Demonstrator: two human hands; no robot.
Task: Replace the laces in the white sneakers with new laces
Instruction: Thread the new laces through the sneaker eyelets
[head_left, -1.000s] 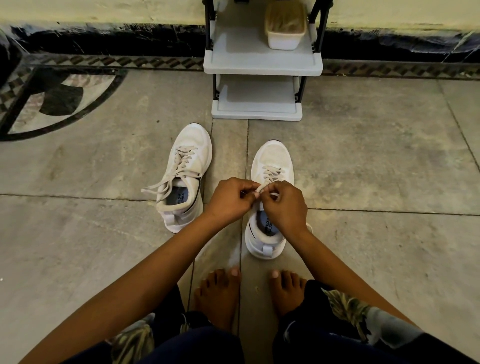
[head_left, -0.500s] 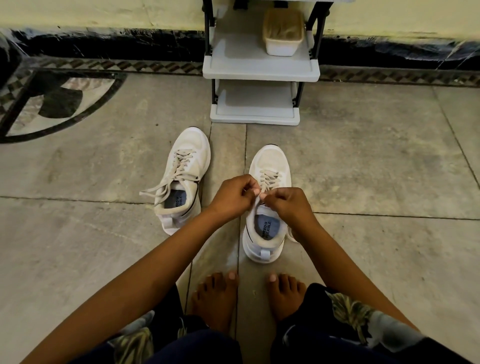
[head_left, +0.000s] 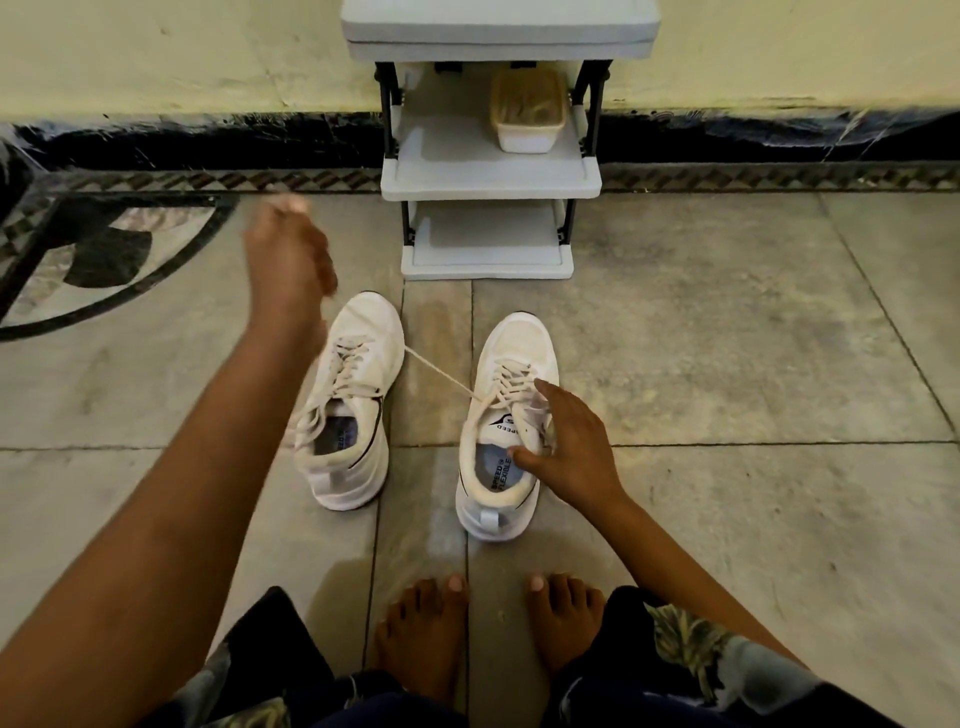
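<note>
Two white sneakers stand on the stone floor, toes pointing away from me. The left sneaker (head_left: 371, 325) has its worn lace loosely threaded. The right sneaker (head_left: 519, 338) is held by my right hand (head_left: 571, 449), thumb inside the collar and fingers along its outer side. One end of its lace (head_left: 441, 371) runs taut from the top eyelets up and to the left, across the left sneaker's toe, to my left hand (head_left: 288, 260). That hand is raised, blurred by motion, and closed on the lace end.
A grey shoe rack (head_left: 491, 179) stands against the wall behind the sneakers, with a lidded plastic container (head_left: 527, 124) on its middle shelf. My bare feet (head_left: 423, 634) rest just in front of me. A dark inlaid floor pattern (head_left: 78, 249) lies at the far left.
Both hands were pinched together on the lace over the right sneaker. My left hand has swung up and left, drawing the lace out taut, and my right hand has dropped to grip the sneaker's collar.
</note>
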